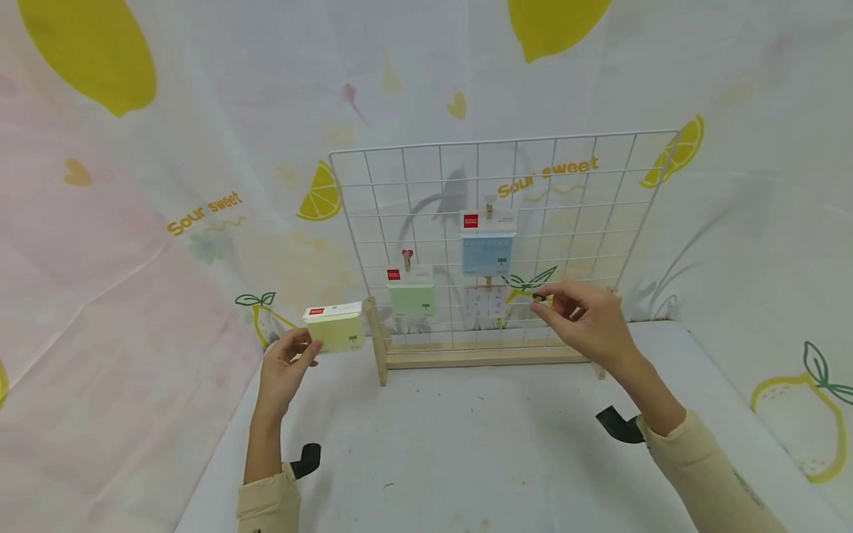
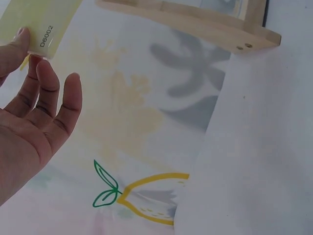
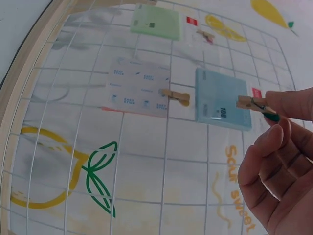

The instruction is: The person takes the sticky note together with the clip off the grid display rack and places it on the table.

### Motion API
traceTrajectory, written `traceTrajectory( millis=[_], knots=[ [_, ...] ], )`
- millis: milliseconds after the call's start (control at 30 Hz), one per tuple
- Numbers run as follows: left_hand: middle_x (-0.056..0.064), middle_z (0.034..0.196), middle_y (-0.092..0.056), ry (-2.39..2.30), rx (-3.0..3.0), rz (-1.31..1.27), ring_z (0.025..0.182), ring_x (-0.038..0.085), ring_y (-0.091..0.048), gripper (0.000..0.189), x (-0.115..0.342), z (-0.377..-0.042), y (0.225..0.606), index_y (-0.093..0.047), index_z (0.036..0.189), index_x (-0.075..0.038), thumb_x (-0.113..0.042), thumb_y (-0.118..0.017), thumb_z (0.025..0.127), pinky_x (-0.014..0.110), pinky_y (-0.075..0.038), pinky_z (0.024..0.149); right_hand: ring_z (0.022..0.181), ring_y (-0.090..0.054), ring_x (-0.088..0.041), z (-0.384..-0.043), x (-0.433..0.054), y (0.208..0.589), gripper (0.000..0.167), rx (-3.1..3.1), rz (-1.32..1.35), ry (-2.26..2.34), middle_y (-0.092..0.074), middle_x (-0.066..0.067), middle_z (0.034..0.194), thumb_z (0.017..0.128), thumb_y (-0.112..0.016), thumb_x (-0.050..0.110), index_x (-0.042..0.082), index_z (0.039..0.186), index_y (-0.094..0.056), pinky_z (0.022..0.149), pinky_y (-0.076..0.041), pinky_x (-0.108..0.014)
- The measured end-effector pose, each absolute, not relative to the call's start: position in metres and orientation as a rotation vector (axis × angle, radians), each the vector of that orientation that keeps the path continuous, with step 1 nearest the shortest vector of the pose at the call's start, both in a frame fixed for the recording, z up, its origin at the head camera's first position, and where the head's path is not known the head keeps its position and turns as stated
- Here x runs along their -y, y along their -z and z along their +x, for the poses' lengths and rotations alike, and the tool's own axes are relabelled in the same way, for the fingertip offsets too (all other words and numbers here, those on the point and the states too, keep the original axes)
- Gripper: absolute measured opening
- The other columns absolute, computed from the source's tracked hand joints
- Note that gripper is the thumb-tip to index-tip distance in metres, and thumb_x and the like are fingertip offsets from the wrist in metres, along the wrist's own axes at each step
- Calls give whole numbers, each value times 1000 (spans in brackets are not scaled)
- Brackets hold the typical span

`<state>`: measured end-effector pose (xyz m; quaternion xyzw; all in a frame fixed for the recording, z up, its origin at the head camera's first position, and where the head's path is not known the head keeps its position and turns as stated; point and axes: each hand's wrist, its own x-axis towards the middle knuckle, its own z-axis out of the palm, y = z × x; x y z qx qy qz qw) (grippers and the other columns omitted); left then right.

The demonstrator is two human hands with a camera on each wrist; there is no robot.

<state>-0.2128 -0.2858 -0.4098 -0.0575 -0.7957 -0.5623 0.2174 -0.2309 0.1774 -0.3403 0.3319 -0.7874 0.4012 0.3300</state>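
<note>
My left hand (image 1: 283,370) pinches a pack of yellow sticky notes (image 1: 341,333) by its lower left corner, left of the rack. In the left wrist view the pack's edge reads D6002, with the thumb on it and the other fingers loosely bent. My right hand (image 1: 593,326) holds a small wooden clothespin (image 3: 252,103) with a green end between thumb and fingertip, before the right half of the wire grid (image 1: 503,141). Clipped on the grid are a green pack (image 1: 412,300), a blue pack (image 1: 488,255) and, below the blue one, a pale patterned pack (image 1: 485,303).
The grid stands on a wooden base (image 1: 486,359) at the back of the white table (image 1: 466,444). One clothespin (image 1: 407,257) with a red heart holds the green pack. A lemon-print cloth (image 1: 233,111) hangs behind. Black pieces (image 1: 306,460) jut from both cuffs.
</note>
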Motion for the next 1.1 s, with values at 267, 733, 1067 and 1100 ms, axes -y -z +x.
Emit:
traceTrajectory(
  millis=[267, 733, 1067, 1100],
  knots=[
    [2, 98, -60, 1570, 2223, -142, 83, 9, -60, 28, 298, -217, 426, -60, 118, 8, -2, -67, 93, 22, -54, 66, 55, -44, -6, -227, -187, 354, 27, 2077, 835, -1070, -48, 5, 66, 73, -83, -6, 4, 96, -73, 46, -36, -19],
    [10, 98, -61, 1557, 2250, -126, 82, 14, -61, 28, 303, -212, 437, -62, 117, 4, -9, -69, 93, 23, -54, 66, 55, -45, -6, -217, -198, 374, 30, 2120, 775, -1098, -49, 6, 67, 72, -83, -6, 7, 98, -74, 47, -38, -18],
    [12, 99, -61, 1581, 2309, -81, 86, 21, -62, 26, 304, -207, 442, -63, 118, 3, -7, -68, 94, 25, -54, 68, 53, -47, -5, -211, -205, 388, 30, 2139, 710, -1090, -50, 6, 66, 71, -83, -8, 7, 96, -74, 45, -38, -17],
    [13, 100, -61, 1575, 2318, -81, 86, 23, -62, 26, 303, -206, 441, -63, 118, 3, -6, -67, 94, 26, -54, 68, 53, -47, -5, -211, -205, 390, 31, 2144, 696, -1099, -50, 6, 66, 71, -83, -9, 6, 96, -74, 45, -38, -17]
  ],
)
